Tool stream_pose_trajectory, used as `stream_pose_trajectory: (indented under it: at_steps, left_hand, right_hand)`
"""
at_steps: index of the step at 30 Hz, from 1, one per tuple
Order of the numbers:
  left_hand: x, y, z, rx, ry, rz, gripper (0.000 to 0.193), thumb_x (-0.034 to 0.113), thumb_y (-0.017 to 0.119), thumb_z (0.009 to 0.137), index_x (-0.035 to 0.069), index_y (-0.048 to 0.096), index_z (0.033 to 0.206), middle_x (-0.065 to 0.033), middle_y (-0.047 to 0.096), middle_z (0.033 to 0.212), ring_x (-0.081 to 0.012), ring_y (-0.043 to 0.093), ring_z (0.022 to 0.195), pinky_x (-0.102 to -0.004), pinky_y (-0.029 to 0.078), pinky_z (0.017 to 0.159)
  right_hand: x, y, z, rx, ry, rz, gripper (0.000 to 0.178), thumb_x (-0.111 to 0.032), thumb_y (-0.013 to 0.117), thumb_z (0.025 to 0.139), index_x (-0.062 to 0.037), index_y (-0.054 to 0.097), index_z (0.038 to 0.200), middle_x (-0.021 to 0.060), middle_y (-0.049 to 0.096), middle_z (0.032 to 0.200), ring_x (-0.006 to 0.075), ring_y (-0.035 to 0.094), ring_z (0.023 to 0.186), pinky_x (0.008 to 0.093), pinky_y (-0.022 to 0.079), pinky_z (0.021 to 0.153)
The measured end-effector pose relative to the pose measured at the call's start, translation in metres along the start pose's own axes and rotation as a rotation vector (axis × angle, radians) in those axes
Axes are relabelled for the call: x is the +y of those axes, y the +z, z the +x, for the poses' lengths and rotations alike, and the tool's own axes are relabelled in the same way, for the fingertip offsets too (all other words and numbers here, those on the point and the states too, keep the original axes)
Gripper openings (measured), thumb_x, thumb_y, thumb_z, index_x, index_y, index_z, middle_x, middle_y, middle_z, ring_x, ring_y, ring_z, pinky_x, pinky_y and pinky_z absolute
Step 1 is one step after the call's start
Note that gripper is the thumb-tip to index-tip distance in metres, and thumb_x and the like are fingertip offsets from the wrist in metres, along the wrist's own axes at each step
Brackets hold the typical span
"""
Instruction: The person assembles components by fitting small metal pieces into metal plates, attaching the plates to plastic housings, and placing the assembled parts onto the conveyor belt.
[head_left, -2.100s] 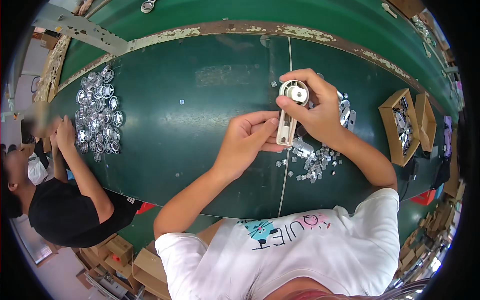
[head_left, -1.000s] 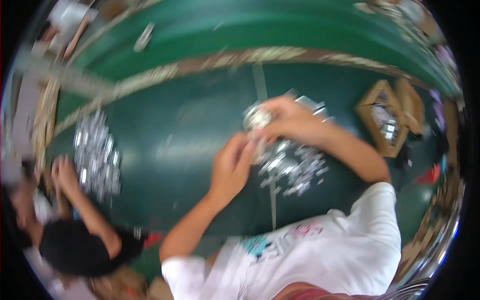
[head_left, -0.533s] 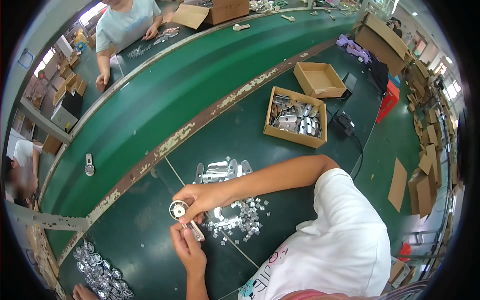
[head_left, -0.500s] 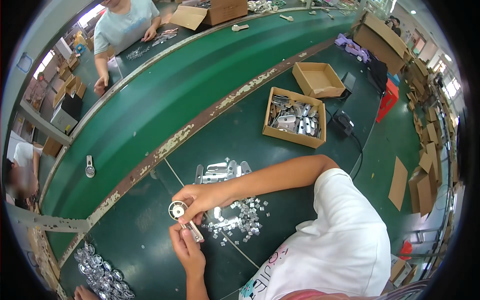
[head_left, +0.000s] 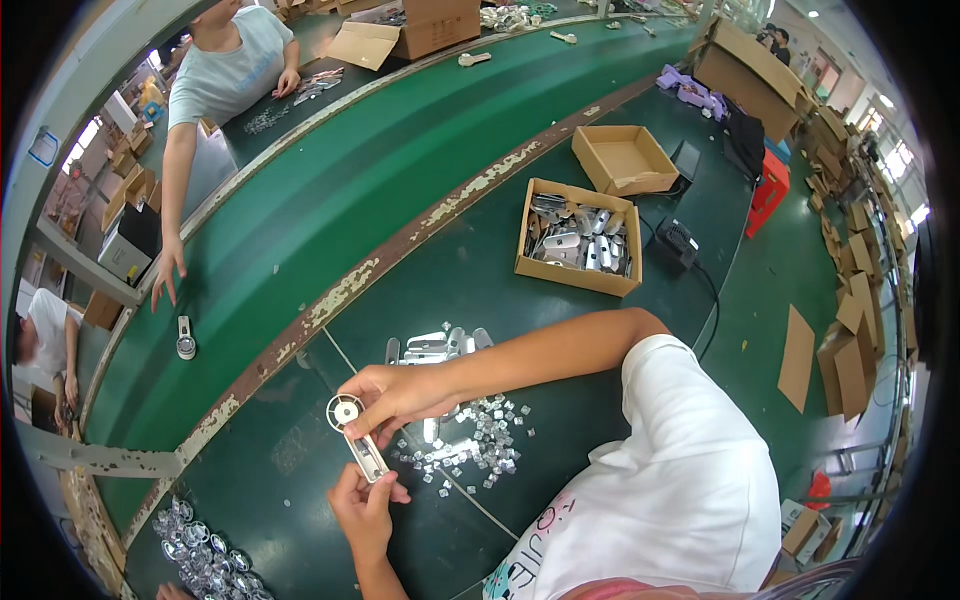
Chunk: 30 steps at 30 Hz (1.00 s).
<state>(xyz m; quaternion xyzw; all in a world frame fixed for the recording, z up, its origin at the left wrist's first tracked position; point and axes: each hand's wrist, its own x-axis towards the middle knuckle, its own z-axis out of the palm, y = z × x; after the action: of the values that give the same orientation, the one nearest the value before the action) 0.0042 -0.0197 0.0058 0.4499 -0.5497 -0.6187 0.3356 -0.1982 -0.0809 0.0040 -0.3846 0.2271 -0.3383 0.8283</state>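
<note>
A pale part (head_left: 367,458) with a spoked round ring at one end and a long channelled handle is between my hands. My right hand (head_left: 395,398) grips it near the ring, thumb on top. At the handle's lower end, my left hand (head_left: 362,512) pinches with thumb and fingers. Small shiny square metal pieces (head_left: 492,440) lie scattered beside my right wrist. Behind that forearm are several flat silver metal plates (head_left: 425,345), partly hidden by the arm. Round chrome rings (head_left: 205,550) form a pile at the lower left.
A cardboard box (head_left: 575,278) of metal plates stands beyond my right arm, a second box (head_left: 625,160) behind it. A power adapter (head_left: 678,240) with cable sits nearby. Across the green belt (head_left: 330,215), a co-worker's hand (head_left: 168,265) reaches toward a similar part (head_left: 185,338).
My hands and the part have shifted slightly left, and my left hand sits lower along the handle. The co-worker's arm has stretched out over the belt.
</note>
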Motion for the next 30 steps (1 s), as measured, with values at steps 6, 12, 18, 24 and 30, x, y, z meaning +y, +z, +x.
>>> stream_pose_trajectory:
  at_steps: [6,12,18,24,30]
  left_hand:
    - [-0.003,-0.006,-0.004,-0.009,0.003,-0.122,0.012,-0.002,0.065,0.083,-0.002,0.053,0.085,-0.0091,0.062,0.067,-0.0131,0.058,0.050,-0.0228,0.046,0.047]
    - [0.006,0.005,0.006,-0.034,0.029,-0.173,0.036,-0.001,0.067,0.083,-0.003,0.050,0.115,-0.0134,0.065,0.092,-0.0194,0.066,0.077,-0.0277,0.055,0.067]
    - [-0.001,0.005,-0.001,-0.009,0.018,-0.244,0.046,-0.006,0.062,0.084,-0.002,0.042,0.126,-0.0132,0.065,0.089,-0.0170,0.065,0.074,-0.0277,0.055,0.066]
    - [-0.004,0.016,0.001,0.046,0.044,-0.279,0.051,0.001,0.066,0.084,-0.001,0.040,0.128,-0.0111,0.064,0.077,-0.0157,0.062,0.062,-0.0256,0.051,0.056]
    - [-0.009,0.016,-0.003,0.074,0.078,-0.132,0.059,0.003,0.065,0.085,-0.001,0.035,0.135,-0.0122,0.064,0.077,-0.0160,0.061,0.060,-0.0253,0.051,0.054]
  right_hand:
    - [-0.008,0.003,-0.001,-0.013,0.084,-0.013,0.019,-0.019,0.071,0.086,-0.0077,0.058,0.093,0.0000,0.060,0.085,0.0076,0.058,0.072,0.0232,0.050,0.064]
    - [-0.007,-0.004,0.001,0.078,-0.032,-0.314,0.027,-0.019,0.071,0.086,-0.0055,0.054,0.103,0.0010,0.057,0.090,0.0077,0.056,0.075,0.0211,0.046,0.058]
    - [-0.021,0.002,0.002,-0.010,-0.236,-0.688,0.037,-0.018,0.068,0.087,-0.0048,0.052,0.117,0.0016,0.055,0.093,0.0087,0.054,0.082,0.0257,0.046,0.070]
    - [-0.017,0.002,0.009,-0.003,-0.292,-0.671,0.032,-0.012,0.071,0.083,-0.0004,0.056,0.108,0.0013,0.057,0.088,0.0063,0.053,0.077,0.0221,0.045,0.064]
    - [-0.026,0.007,0.006,-0.035,-0.225,-0.703,0.034,-0.008,0.071,0.081,0.0006,0.057,0.110,0.0019,0.060,0.087,0.0076,0.057,0.076,0.0249,0.048,0.066]
